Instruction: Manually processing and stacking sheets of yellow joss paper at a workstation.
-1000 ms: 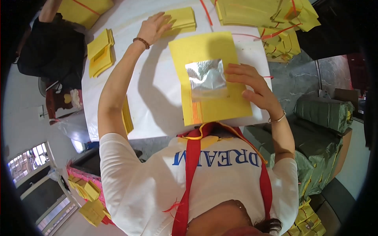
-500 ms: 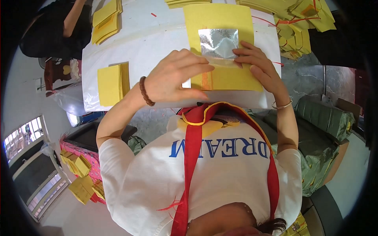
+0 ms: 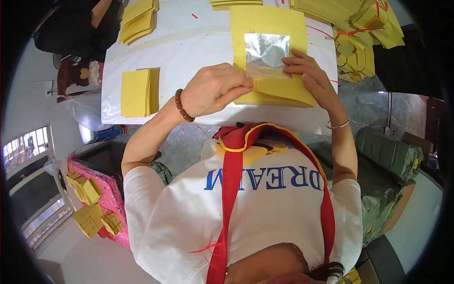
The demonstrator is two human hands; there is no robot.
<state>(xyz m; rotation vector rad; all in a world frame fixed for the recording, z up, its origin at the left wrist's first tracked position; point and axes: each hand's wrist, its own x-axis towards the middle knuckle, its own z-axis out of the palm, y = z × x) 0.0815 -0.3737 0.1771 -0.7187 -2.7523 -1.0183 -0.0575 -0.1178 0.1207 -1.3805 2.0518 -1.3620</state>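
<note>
Yellow paper (image 3: 272, 22) lies at the surface's (image 3: 184, 49) near edge, toward its right corner. The left hand (image 3: 213, 90) pinches the paper's raised near flap at its left, fingers closed; the right hand's (image 3: 313, 78) fingers, loosely spread, rest along its right side, tips at the silver foil (image 3: 267, 49).
</note>
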